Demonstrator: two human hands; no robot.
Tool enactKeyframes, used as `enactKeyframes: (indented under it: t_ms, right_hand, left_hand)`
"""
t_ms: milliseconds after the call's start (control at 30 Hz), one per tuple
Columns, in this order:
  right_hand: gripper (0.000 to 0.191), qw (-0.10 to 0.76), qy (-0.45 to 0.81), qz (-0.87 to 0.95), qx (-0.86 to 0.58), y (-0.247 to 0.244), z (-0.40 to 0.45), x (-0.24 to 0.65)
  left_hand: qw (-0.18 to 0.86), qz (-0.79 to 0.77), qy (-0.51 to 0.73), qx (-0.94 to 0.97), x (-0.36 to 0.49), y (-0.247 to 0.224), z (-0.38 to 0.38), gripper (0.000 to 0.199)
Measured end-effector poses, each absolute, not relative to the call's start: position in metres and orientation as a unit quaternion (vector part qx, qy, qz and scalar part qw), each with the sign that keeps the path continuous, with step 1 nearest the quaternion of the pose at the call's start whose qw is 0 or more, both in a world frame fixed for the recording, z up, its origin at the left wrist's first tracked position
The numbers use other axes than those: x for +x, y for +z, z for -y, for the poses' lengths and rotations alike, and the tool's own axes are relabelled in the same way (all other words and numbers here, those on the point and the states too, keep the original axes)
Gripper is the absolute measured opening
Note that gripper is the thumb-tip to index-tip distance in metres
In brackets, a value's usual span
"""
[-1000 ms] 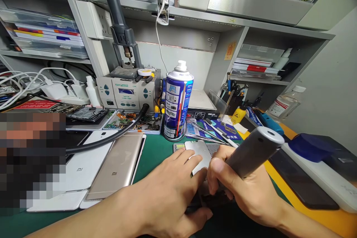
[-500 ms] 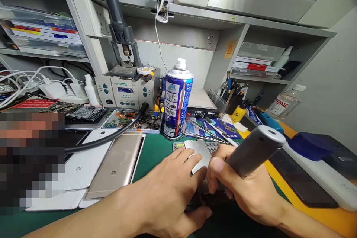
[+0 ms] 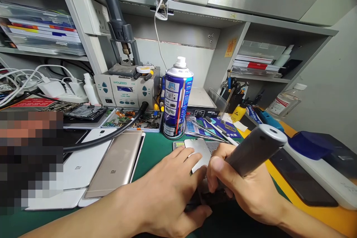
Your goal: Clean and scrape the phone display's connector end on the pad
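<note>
Over mat (image 3: 152, 150) open toward gold phone (image 3: 118, 161), right fingers (image 3: 219, 166) clasping tool (image 3: 255, 151), left fingers (image 3: 186, 154) at plate (image 3: 199, 149) edge, hold unclear

Legible markings on the table (image 3: 150, 152): toward the left edge, "MI" logos on a white phone back (image 3: 83, 156) and a gold phone back (image 3: 118, 160); along the rear edge, "QUICK" and "LEAD FREE" on a grey station (image 3: 131, 98). Lettering on the spray can (image 3: 177, 100) begins "ME"; a yellow bottle (image 3: 239, 113) bears a triangular sign.
</note>
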State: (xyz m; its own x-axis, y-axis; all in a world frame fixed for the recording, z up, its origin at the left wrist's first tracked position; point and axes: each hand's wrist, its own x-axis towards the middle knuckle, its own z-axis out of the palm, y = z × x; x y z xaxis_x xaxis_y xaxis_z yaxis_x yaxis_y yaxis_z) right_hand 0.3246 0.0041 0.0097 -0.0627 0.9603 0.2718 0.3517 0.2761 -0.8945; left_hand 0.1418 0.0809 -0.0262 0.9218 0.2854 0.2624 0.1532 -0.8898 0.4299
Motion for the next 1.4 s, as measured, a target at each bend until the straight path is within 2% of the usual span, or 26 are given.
enactKeyframes:
  t_ms: [1400]
  right_hand:
    - [0.056, 0.467, 0.327, 0.646, -0.507, 0.0082, -0.0038, 0.3235]
  left_hand:
    - [0.209, -0.115, 0.154, 0.959, 0.1409, -0.0244, -0.0801, 0.038]
